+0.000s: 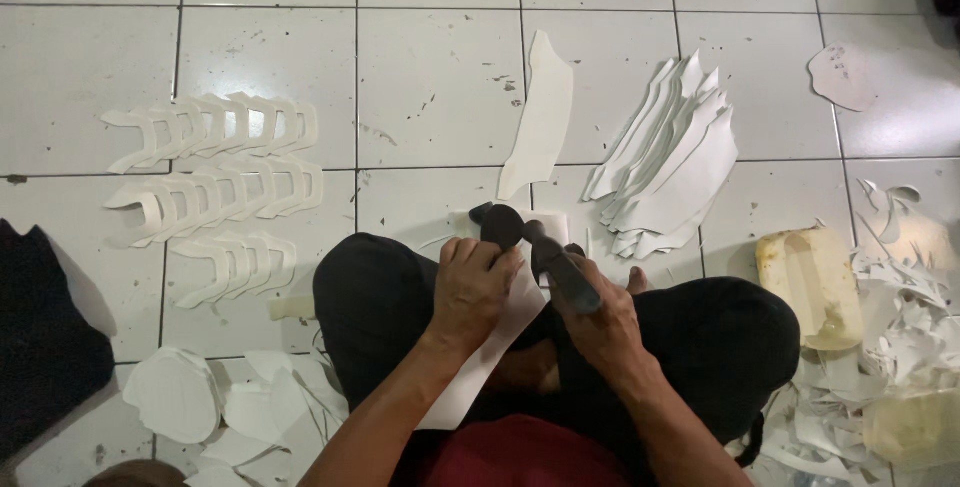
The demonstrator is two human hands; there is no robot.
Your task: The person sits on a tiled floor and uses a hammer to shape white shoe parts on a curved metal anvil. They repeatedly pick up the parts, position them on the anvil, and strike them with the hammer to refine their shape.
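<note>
White sheet material point(490, 352) lies across the person's lap, pinned flat by the left hand point(470, 292), while the right hand point(600, 322) is clenched round large dark shears point(535, 242) at the sheet's far end. Rows of finished curved pieces point(210, 182) sit toward the floor's left edge; a fanned stack of uncut blanks point(670, 162) remains at right, so I judge the cutting partway done.

bare tiles point(440, 87) ahead, cut-piece rows point(215, 162) left, scrap heap point(890, 347) right
</note>
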